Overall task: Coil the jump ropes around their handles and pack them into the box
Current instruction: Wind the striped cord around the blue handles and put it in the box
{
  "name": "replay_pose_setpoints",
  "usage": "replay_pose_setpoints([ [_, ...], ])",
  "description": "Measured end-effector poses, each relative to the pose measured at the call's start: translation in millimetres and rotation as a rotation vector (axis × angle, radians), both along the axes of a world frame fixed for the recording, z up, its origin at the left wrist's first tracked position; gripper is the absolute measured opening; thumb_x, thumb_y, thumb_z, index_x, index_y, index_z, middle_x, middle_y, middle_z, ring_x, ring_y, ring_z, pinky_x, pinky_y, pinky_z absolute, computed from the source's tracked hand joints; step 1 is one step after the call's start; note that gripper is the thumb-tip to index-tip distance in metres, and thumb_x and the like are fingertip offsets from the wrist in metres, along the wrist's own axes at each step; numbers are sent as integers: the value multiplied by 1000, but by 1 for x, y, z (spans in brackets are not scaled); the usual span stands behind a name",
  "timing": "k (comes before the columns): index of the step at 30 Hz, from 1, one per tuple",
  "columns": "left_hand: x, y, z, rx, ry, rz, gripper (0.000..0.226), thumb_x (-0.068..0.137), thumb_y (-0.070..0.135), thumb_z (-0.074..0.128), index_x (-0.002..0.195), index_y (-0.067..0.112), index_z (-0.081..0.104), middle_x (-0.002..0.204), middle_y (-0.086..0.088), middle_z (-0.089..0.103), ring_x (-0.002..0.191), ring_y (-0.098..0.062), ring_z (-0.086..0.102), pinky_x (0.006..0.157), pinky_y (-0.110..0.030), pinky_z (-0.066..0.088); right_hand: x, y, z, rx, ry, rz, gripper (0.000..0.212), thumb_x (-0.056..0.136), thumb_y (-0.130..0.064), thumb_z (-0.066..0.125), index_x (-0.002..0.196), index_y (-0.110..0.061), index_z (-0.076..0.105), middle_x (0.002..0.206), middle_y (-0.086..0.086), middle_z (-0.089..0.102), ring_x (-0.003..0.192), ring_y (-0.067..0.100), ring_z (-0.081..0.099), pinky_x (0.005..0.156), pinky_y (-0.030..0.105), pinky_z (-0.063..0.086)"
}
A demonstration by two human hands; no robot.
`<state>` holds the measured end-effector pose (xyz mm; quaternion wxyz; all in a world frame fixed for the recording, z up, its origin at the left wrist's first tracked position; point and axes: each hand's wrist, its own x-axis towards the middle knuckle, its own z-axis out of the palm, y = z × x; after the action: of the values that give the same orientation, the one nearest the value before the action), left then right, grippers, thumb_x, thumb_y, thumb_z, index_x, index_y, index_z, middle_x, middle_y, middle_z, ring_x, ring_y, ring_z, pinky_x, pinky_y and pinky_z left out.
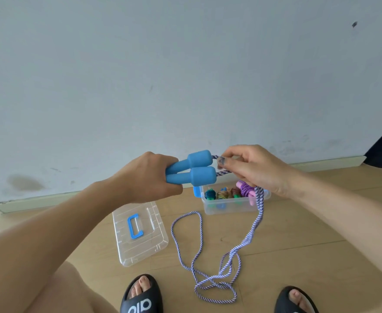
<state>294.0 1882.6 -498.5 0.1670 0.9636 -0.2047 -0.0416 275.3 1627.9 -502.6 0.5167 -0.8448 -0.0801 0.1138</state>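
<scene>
Your left hand (pixel 149 177) grips both blue handles (pixel 191 170) together at centre frame, long axis approx. horizontal, thick ends pointing right. Your right hand (pixel 253 170) pinches the striped rope (pixel 259 199) just beside those ends, so it is nearer for winding. The rest of the rope hangs down to the floor, lower centre. The box (pixel 235 205) sits behind, w/ coiled ropes already inside.

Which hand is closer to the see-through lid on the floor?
Left. The left hand holds the blue handles almost directly above the clear lid. The right hand pinches the rope farther off, above the box.
</scene>
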Motion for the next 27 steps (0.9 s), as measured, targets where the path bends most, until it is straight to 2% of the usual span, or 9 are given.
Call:
replay_pose_setpoints([
  [3, -2, -7, 0, -121, 143, 82, 25, 76, 29, 70, 69, 15, 50, 57, 5, 43, 50, -14, 38, 49, -26, 32, -7, 13, -7, -260, -402, -101, 21, 104, -33, 42, 98, -22, 59, 49, -6, 40, 44, 22, 39, 44, 28, 34],
  [6, -2, -17, 0, -459, 462, 242, 23, 82, 24, 67, 71, 15, 48, 59, 2, 41, 49, -15, 33, 46, -25, 28, -15, 25, -23, -667, -690, -154, 32, 102, -31, 28, 112, -18, 55, 64, -3, 52, 49, 28, 49, 43, 32, 37],
  [9, 5, -16, -2, -685, 606, 420, 18, 82, 21, 62, 74, 16, 47, 62, 0, 41, 46, -14, 30, 46, -24, 25, -26, 46, -34, -973, -723, 64, 45, 98, -16, 6, 111, -8, 49, 74, 4, 57, 43, 26, 46, 40, 22, 13],
  [11, 7, -17, -9, -520, 493, 437, 15, 81, 24, 63, 77, 14, 53, 66, 0, 46, 49, -15, 36, 47, -23, 29, -33, 59, -31, -1003, -730, 207, 22, 88, -8, 31, 85, -11, 52, 58, 1, 52, 37, 23, 32, 51, 21, -5],
  [12, 7, -17, -15, -339, 372, 405, 15, 80, 27, 63, 78, 15, 55, 68, 1, 50, 52, -16, 42, 48, -23, 33, -33, 65, -26, -991, -764, 246, 7, 75, -8, 52, 73, -14, 52, 49, -1, 46, 34, 23, 25, 52, 22, -7],
  [13, 6, -17, -20, -146, 244, 355, 15, 79, 30, 63, 77, 18, 54, 71, 2, 55, 56, -17, 49, 50, -24, 36, -30, 70, -22, -972, -765, 292, 20, 64, -7, 62, 66, -18, 45, 45, -4, 36, 33, 21, 19, 51, 22, -7],
  [17, -3, -18, -24, 278, -55, 133, 21, 81, 40, 57, 82, 23, 45, 73, 3, 52, 60, -17, 49, 55, -28, 37, -24, 69, -5, -961, -596, 388, 27, 98, -20, 42, 71, -19, 37, 57, -7, 32, 46, 10, 27, 46, 32, 18],
  [22, -18, -27, -18, 448, -248, -45, 71, 68, 89, 45, 84, 20, 38, 63, 5, 43, 48, -13, 37, 50, -32, 27, -20, 57, 14, -641, -313, 385, 34, 93, -26, 52, 60, -18, 48, 55, 0, 43, 52, 13, 36, 51, 27, 27],
  [27, -24, -25, -14, 434, -301, -87, 76, 68, 92, 30, 92, 23, 49, 64, 5, 52, 52, -19, 46, 54, -32, 35, -11, 45, 33, -250, -83, 351, 16, 86, -23, 73, 75, -13, 68, 58, -2, 60, 49, 2, 47, 46, 12, 34],
])
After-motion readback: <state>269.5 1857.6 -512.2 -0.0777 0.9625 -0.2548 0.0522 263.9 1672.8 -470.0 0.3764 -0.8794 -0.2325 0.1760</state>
